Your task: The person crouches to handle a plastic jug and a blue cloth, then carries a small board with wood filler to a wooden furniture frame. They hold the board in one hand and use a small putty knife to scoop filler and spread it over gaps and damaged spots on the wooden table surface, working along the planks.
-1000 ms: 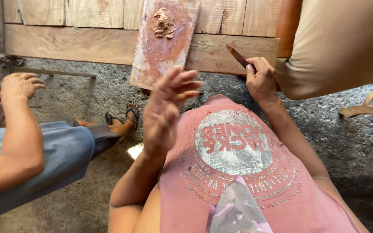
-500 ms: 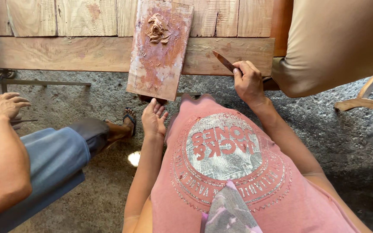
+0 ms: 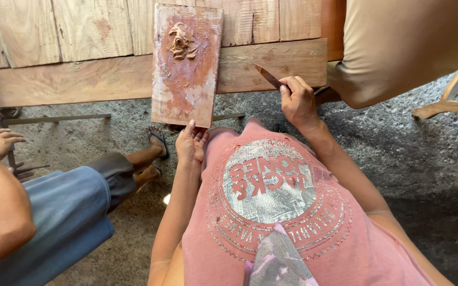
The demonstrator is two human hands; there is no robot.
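Your small wooden board (image 3: 186, 66), smeared with reddish putty, leans upright against the plank door (image 3: 80, 53); your slim blade (image 3: 267, 76) points up-left just right of it.

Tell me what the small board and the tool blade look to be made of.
Small board: seemingly wood, flat with squared edges, smeared with reddish-brown paste, pale patches showing through. Tool blade in the right hand: probably metal, thin, flat and pointed, coated the same reddish brown, so uncertain.

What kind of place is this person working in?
Probably a rough, informal woodworking or finishing shop. A large panel of bare wooden planks stands over a coarse concrete floor. The left hand steadies a small board smeared with reddish-brown paste, and the right hand holds a putty knife.
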